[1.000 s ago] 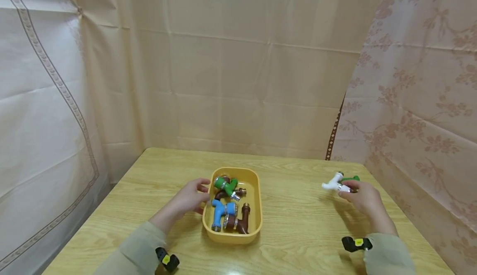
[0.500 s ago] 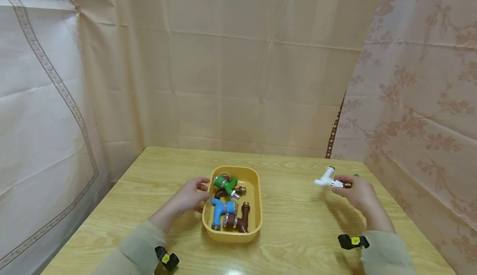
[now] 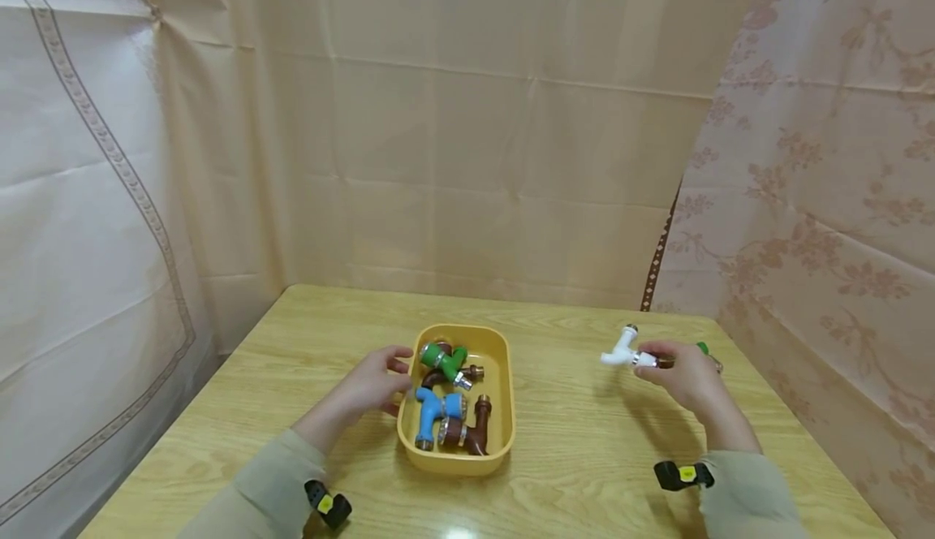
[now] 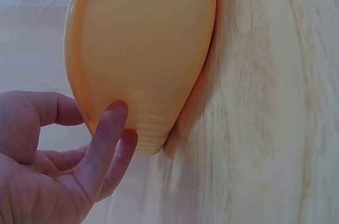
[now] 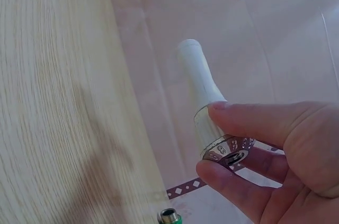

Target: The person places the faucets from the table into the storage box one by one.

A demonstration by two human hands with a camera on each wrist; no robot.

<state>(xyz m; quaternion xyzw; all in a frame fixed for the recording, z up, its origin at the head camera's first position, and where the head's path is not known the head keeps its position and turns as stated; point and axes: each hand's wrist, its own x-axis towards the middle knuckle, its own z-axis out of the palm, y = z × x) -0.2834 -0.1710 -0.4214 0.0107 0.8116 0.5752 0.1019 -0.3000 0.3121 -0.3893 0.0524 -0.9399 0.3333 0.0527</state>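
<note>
My right hand pinches a white tap by its metal-ringed end, between thumb and fingers. In the right wrist view the white tap hangs above the table. Partly hidden behind that hand, a green tap lies on the table. My left hand rests its fingers, loosely bent, against the left wall of a yellow plastic basket; the left wrist view shows fingertips on the outer wall. Inside lie a green tap, a blue tap and brown taps.
The wood-grain table runs between the basket and the right hand. Beige curtain hangs behind it, with a floral curtain at the right. Black wrist cameras sit on both sleeves.
The right hand has moved left with the white tap, leaving more of the green tap behind it in sight. The left hand and the basket have stayed in place.
</note>
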